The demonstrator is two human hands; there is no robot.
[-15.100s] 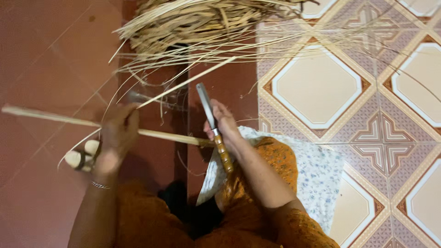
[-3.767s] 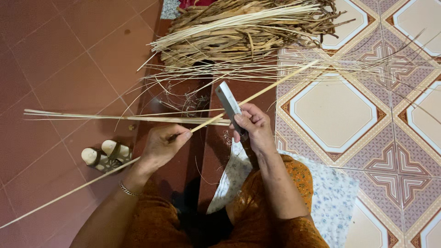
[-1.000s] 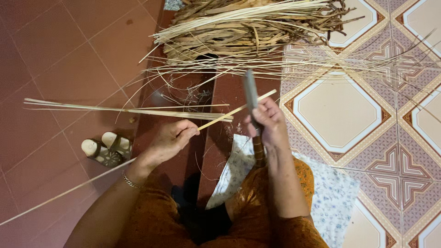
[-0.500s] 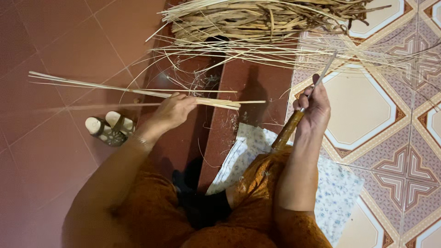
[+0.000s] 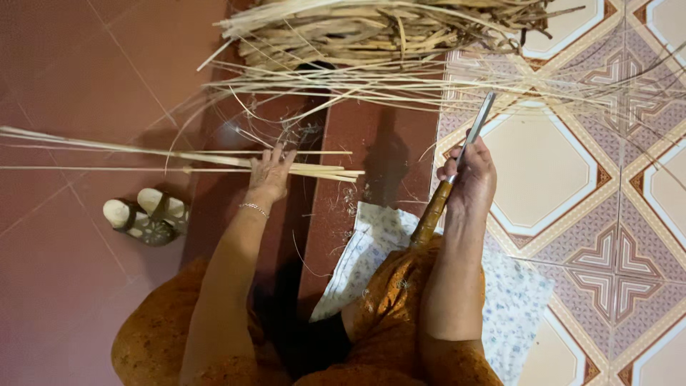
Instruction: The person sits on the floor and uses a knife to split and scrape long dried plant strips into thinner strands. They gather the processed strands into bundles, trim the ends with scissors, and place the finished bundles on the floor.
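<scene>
Strips (image 5: 214,159) of split cane lie flat on the red floor (image 5: 71,271) under my left hand (image 5: 270,171) — fingers spread, resting on them. My right hand (image 5: 470,179) is clamped round a knife (image 5: 457,164) — blade pointing toward the cane pile (image 5: 386,28) beyond.

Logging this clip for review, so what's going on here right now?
A person sits on the floor working with cane strips. The left hand rests on a small bundle of split strips laid across the red floor, while the right hand holds a long knife with a wooden handle, blade pointing away. A big pile of cane lies ahead, and a pair of sandals sits to the left.
</scene>
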